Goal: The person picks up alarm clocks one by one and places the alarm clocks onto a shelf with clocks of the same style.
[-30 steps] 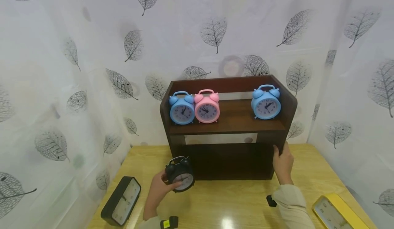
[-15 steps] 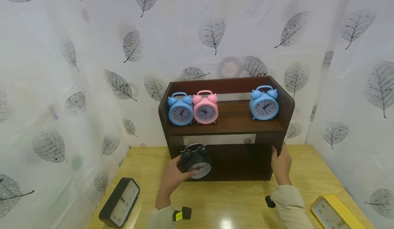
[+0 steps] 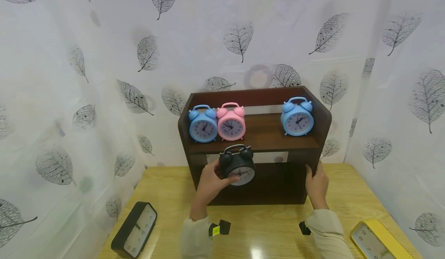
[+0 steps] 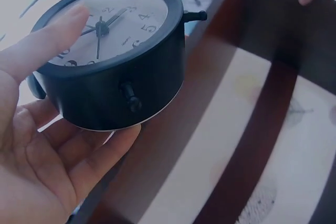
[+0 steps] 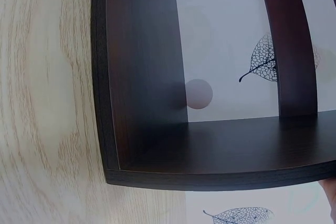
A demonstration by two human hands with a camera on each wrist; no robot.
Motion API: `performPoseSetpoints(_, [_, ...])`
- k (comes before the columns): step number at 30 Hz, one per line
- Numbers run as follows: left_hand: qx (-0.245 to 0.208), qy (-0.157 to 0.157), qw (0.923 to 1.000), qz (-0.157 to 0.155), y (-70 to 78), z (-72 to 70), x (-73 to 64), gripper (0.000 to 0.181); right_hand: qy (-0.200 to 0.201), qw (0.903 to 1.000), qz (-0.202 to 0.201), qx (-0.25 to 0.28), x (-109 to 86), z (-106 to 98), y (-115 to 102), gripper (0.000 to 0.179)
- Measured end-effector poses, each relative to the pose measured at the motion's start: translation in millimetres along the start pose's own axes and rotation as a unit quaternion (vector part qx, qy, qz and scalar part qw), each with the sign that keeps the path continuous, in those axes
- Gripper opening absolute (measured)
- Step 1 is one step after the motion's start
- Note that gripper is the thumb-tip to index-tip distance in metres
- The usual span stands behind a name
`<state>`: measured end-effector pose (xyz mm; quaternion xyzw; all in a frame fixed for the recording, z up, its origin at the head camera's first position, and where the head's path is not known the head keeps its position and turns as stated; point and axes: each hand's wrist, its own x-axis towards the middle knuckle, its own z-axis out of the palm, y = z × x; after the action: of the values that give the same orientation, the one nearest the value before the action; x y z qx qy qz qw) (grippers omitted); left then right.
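Note:
My left hand holds a black twin-bell alarm clock in front of the dark brown two-tier shelf, near the upper board's front edge. In the left wrist view, the thumb lies across the face of the clock and the fingers support its back. My right hand grips the shelf's right side panel, thumb at the front edge. Only a sliver of that hand shows in the right wrist view. On the upper tier stand a blue alarm clock and a pink alarm clock at left, and another blue alarm clock at right.
A black rectangular clock lies on the wooden table at left. Toward the right front corner is a yellow rectangular clock. A white curtain with leaf prints hangs behind and along both sides.
My left hand has carried the black alarm clock up and to the right, from beside the shelf's lower left to just before the upper board. The right hand keeps its hold on the side panel.

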<state>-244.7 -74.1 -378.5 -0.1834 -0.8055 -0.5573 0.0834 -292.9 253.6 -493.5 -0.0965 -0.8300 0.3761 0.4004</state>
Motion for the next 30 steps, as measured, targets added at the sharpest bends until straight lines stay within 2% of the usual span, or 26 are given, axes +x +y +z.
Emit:
performPoseSetpoints(8, [-0.029,0.011,0.9993,0.020,15.1,9.4,18.6,0.049,0.002,1.0000,-0.005,0.000,-0.1,-1,-1,0.030])
performPoseSetpoints(14, [-0.051,0.027,0.9983,0.009,22.6,20.5,31.0,0.052,0.002,1.0000,-0.006,-0.003,0.1,0,-1,0.028])
performPoseSetpoints(21, [-0.066,0.053,0.9959,0.032,31.6,33.9,46.3,0.051,0.006,1.0000,-0.002,0.001,1.0,-1,0,0.027])
performPoseSetpoints(25, [-0.087,0.061,0.9940,0.027,34.1,39.8,53.6,0.051,0.004,1.0000,0.002,0.002,0.6,-1,-1,0.027])
performPoseSetpoints(30, [-0.091,0.065,0.9935,0.019,35.1,43.6,63.6,0.049,0.002,1.0000,0.004,0.000,0.4,0,0,0.028])
